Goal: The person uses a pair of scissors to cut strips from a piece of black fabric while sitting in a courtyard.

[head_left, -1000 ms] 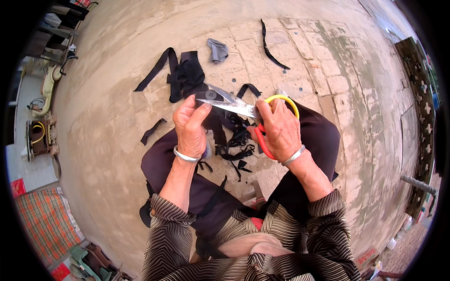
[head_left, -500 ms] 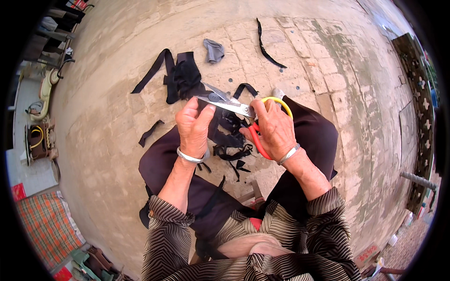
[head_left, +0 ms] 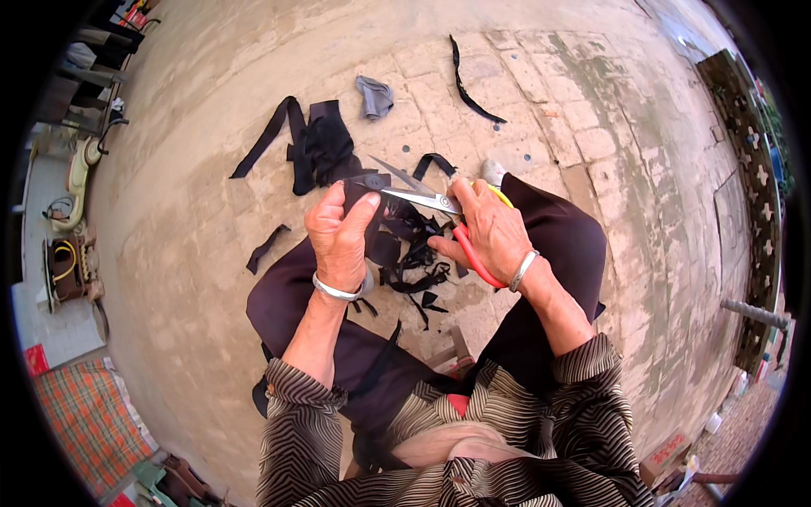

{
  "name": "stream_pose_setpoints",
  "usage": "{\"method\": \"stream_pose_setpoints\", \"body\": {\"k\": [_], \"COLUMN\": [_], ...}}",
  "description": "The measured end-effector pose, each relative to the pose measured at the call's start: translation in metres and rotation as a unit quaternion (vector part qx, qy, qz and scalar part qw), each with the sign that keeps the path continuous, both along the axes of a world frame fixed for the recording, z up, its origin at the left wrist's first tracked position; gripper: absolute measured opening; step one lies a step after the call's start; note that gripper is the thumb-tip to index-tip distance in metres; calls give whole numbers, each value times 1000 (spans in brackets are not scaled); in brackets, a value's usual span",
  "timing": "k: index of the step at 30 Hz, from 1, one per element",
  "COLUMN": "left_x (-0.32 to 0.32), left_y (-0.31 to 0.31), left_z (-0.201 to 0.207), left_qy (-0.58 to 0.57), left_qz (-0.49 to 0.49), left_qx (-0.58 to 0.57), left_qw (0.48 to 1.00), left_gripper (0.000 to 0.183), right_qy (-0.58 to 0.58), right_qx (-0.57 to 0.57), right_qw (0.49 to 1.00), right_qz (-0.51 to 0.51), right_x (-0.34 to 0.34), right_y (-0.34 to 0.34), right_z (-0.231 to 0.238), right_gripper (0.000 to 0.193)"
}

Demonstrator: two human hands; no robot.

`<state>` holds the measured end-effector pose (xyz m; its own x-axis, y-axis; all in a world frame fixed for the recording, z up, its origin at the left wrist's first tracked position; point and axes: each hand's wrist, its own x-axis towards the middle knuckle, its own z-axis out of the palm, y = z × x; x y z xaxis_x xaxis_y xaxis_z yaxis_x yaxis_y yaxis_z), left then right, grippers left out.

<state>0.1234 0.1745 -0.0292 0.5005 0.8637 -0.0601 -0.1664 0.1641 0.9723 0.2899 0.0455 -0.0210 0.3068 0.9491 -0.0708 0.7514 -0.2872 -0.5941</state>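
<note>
My left hand (head_left: 340, 232) pinches a strip of dark cloth (head_left: 353, 196) between thumb and fingers. A round dark button (head_left: 372, 181) shows on this cloth, just above the thumb tip. In my right hand (head_left: 492, 230) is a pair of scissors (head_left: 422, 200) with one red and one yellow handle. Their blades stand apart and point left, the lower one reaching the cloth beside the button. Whether that blade touches the cloth I cannot tell. Below the blades, between my knees, lies a heap of black cloth scraps (head_left: 416, 253), partly hidden by my hands.
Beyond my hands on the paved ground lie a dark cloth piece (head_left: 328, 139), a grey cloth (head_left: 374, 97) and a long black strip (head_left: 463, 84). A smaller scrap (head_left: 267, 248) is by my left knee. A sewing machine (head_left: 74, 188) stands at far left, above a checked cloth (head_left: 91, 422).
The scissors have drawn back to the right, off the button they overlapped before. My left hand has shifted slightly left and down, still pinching the cloth.
</note>
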Motion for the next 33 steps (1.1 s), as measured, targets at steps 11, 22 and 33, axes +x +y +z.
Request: {"method": "stream_pose_setpoints", "body": {"k": [11, 22, 33], "left_x": [7, 17, 12], "left_y": [-15, -6, -19], "left_z": [8, 6, -9], "left_qy": [67, -10, 112], "left_qz": [-88, -110, -300], "left_qx": [9, -55, -88], "left_qw": [994, 992, 943], "left_gripper": [11, 19, 29], "right_qy": [-26, 600, 611], "right_qx": [7, 136, 199], "right_qw": [999, 771, 730], "right_qz": [-44, -162, -231], "right_x": [5, 33, 8], "right_y": [13, -1, 10], "right_z": [2, -11, -1], "right_gripper": [53, 26, 36]}}
